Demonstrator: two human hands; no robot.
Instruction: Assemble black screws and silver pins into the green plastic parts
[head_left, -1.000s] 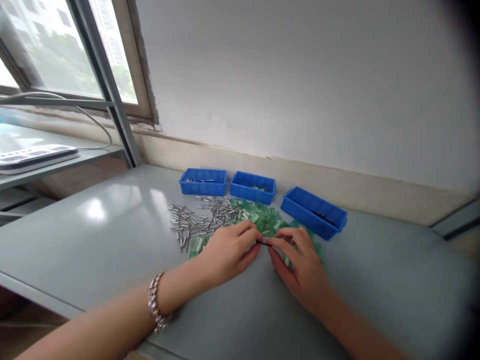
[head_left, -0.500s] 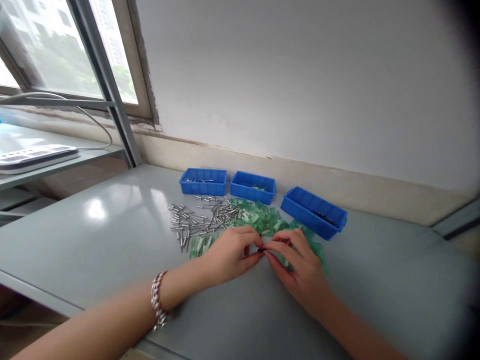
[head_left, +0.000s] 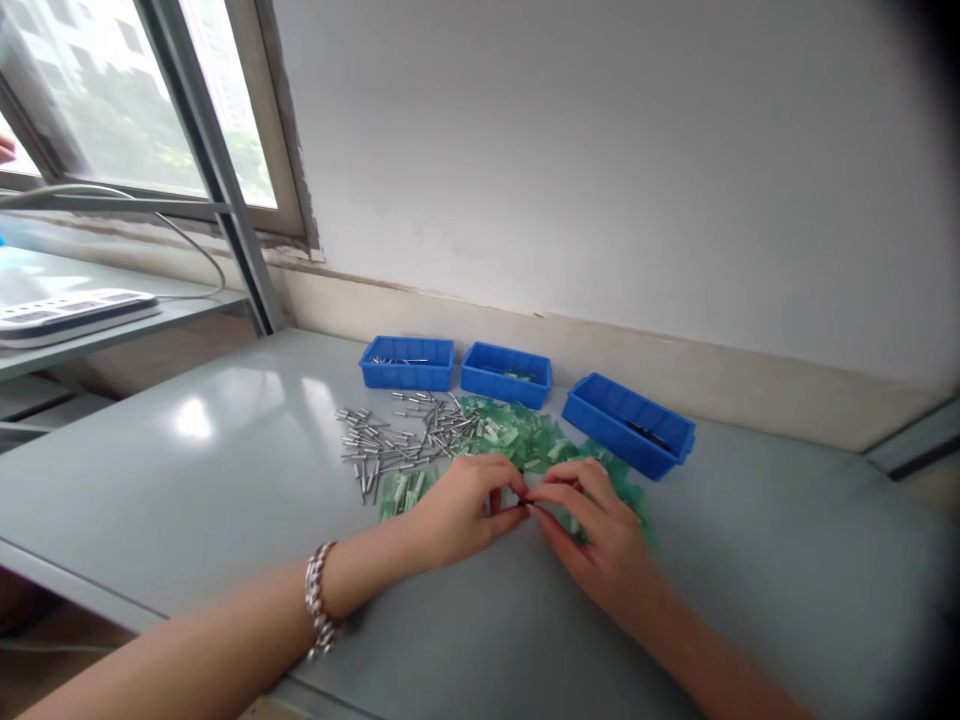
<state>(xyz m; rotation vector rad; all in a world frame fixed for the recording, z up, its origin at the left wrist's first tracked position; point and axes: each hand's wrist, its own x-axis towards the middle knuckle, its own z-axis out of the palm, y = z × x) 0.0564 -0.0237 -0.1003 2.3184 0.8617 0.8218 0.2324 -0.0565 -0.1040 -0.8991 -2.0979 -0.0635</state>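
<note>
Both hands rest on the grey tabletop (head_left: 225, 450), about midway between its near and far edges. The left hand (head_left: 461, 510) and right hand (head_left: 600, 545) meet fingertip to fingertip. Between them is a small dark thin piece (head_left: 527, 501), pinched at one end by the left thumb and forefinger and at the other by the right thumb and forefinger. The remaining fingers of each hand are loosely curled, and the right hand's lie on the pile below. The piece is too small to identify further. It sits just above the tabletop, at the near margin of the green pile.

A beaded metal bracelet (head_left: 319, 610) is on the left wrist, close to the near edge.

Containers: three shallow blue plastic bins stand in a row along the far edge, by the wall.
- The left blue bin (head_left: 407, 375) holds a few silver pins.
- The middle blue bin (head_left: 504, 385) holds a few small items; their kind cannot be told.
- The right blue bin (head_left: 600, 415), set at an angle, holds a few thin dark pieces.

Loose stock: a scatter of short silver metal pins (head_left: 382, 445) lies in front of the left bin. A heap of small translucent green plastic bags (head_left: 517, 435) lies in front of the middle and right bins, touching the pins on its left and running under the right hand.

Beyond the left edge of the tabletop, a white power strip (head_left: 67, 312) lies on a separate grey shelf below the window.
</note>
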